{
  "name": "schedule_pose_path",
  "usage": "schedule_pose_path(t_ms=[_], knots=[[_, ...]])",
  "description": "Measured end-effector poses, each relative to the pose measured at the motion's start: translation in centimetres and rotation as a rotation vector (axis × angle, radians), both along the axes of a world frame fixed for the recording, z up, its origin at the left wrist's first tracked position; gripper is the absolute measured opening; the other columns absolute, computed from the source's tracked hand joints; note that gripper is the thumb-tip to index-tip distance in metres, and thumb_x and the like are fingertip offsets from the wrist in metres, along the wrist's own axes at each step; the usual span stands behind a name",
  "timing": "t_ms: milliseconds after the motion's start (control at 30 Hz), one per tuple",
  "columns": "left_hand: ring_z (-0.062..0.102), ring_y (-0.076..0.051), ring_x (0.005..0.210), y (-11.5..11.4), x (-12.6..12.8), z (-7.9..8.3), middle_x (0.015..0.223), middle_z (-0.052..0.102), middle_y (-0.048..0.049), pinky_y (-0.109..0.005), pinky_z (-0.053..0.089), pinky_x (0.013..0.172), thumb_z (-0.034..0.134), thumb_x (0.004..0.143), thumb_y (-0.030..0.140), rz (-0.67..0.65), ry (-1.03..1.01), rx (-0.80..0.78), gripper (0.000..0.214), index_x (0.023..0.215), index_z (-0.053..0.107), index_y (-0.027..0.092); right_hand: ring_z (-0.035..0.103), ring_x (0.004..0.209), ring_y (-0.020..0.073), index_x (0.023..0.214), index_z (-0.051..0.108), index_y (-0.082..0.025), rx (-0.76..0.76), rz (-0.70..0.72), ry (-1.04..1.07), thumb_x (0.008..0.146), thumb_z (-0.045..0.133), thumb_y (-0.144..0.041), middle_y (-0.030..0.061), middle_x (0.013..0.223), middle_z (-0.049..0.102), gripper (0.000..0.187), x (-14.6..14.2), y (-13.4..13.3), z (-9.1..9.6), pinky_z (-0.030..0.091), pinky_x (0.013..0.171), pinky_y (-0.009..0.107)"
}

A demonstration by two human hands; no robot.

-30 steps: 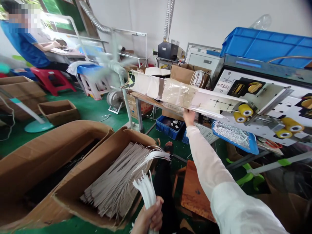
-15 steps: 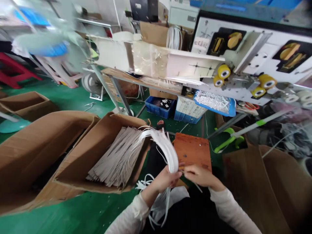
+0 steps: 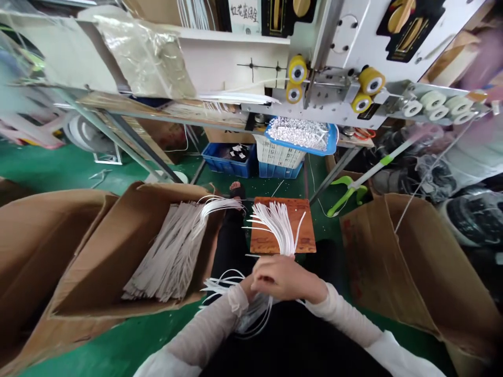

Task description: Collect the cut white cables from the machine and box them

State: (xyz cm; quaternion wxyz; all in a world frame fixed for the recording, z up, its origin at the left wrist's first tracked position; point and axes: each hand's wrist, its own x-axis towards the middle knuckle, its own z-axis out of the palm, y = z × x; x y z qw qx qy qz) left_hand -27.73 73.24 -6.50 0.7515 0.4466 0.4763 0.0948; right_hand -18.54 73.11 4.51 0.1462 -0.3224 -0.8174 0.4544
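A bundle of white cords (image 3: 277, 225) fans up and away from my lap, over a small wooden stool (image 3: 304, 242). My right hand (image 3: 285, 278) lies on top, fingers curled round the bundle's lower part. My left hand (image 3: 247, 287) is mostly hidden beneath the right one, closed on the same bundle; loose cord ends trail out below and to the left. An open cardboard box (image 3: 118, 293) at my left holds a stack of flat grey-white paper pieces (image 3: 168, 256) with white cords on them.
A machine (image 3: 334, 78) with yellow rollers stands ahead on a metal frame, a blue tray of white bits (image 3: 301, 137) under it. Blue crates (image 3: 230, 159) sit on the green floor. Another open cardboard box (image 3: 412, 262) stands at my right, a larger one (image 3: 35, 241) far left.
My right hand came down from the machine's shelf and joined the left on the cord bundle. The bundle moved over the wooden stool, and my view tilted down.
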Motion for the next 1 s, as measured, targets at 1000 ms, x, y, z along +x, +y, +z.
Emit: schedule_pose_path(t_ms=[1000], knots=[[0.028,-0.006,0.037,-2.0,1.1,-5.7,0.038,0.037,0.0073,-0.021,0.023,0.04,0.078,0.056,0.026,0.223,-0.362,-0.353,0.032,0.063,0.048,0.019,0.058,0.099,0.0167,0.076,0.07,-0.018,-0.052,-0.36,0.009,0.092,0.06,-0.027,0.0071,0.103,0.062,0.022,9.3,-2.0,-9.4,0.045,0.095,0.033]])
